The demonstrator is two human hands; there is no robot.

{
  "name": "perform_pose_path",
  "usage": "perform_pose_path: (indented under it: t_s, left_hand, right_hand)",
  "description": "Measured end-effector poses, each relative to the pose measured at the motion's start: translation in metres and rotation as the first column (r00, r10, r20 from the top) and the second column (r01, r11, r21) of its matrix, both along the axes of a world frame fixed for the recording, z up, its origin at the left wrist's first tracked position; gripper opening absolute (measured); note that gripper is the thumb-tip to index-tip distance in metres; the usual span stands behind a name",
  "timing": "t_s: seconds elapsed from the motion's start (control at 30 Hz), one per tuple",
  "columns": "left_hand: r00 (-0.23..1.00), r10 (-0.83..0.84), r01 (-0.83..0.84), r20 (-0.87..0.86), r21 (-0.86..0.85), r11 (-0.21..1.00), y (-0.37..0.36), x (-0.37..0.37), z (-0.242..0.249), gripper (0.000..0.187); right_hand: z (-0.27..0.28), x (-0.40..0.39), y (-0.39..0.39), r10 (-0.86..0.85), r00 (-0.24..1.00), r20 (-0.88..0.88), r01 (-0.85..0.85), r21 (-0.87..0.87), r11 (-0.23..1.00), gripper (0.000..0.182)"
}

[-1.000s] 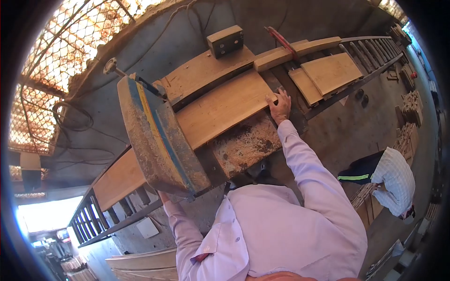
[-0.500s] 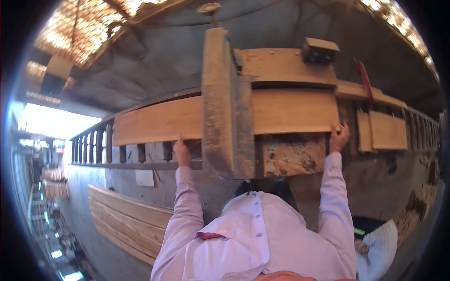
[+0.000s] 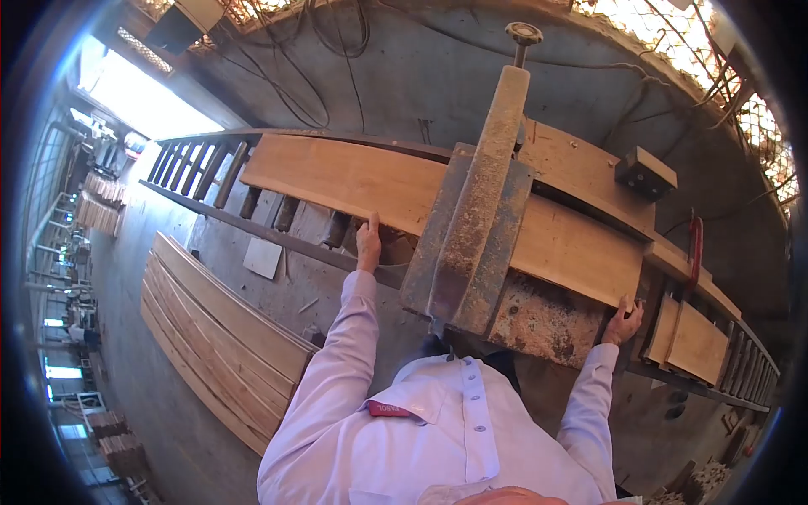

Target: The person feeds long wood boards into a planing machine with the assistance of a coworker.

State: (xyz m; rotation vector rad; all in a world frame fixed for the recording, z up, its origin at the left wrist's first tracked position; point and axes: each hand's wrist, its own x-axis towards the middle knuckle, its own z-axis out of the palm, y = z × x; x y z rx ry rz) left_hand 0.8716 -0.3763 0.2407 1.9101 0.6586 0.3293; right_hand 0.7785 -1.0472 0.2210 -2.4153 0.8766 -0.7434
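A long wooden board lies on a roller table, passing beneath the sawdust-covered arm of a machine. My left hand grips the board's near edge to the left of the arm, its fingers closed on the wood. At the board's right end, my right hand has its fingers bent around the near corner. The stretch of board under the arm is hidden. Between my hands, a worn machine bed sprinkled with sawdust shows in front of the board.
Rollers continue to the left. Beyond my right hand lie short wood pieces by a red handle. A black block sits on the rear fence. Stacked planks lie on the floor at left. Cables hang on the wall.
My view has turned, so the table now slants down to the right. Both hands stay on the board. A white garment at the lower right has left view.
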Motion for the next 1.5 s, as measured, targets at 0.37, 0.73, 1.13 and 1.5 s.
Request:
perform_pose_path:
  t_s: [0.37,0.73,1.13,1.5]
  left_hand:
    - [0.950,-0.198,0.073,0.242,0.444,0.893,0.038,0.019,-0.100,0.074]
    - [0.998,-0.064,0.064,0.008,0.026,0.998,0.006,0.006,-0.040,0.076]
    - [0.960,-0.272,0.233,-0.072,0.743,0.627,0.069,0.028,-0.147,0.057]
    - [0.997,-0.056,0.060,-0.061,0.052,0.997,0.026,0.031,-0.079,0.060]
  right_hand:
    - [-0.014,-0.004,-0.008,-0.030,0.999,0.024,0.033,-0.124,0.992,0.052]
    - [0.000,-0.002,0.001,-0.062,0.998,-0.004,0.062,-0.057,0.996,0.055]
    - [0.006,0.003,0.002,-0.063,0.972,0.227,0.133,-0.310,0.941,0.033]
    - [-0.033,-0.016,0.098,-0.565,0.727,0.391,-0.048,0.849,0.526,0.052]
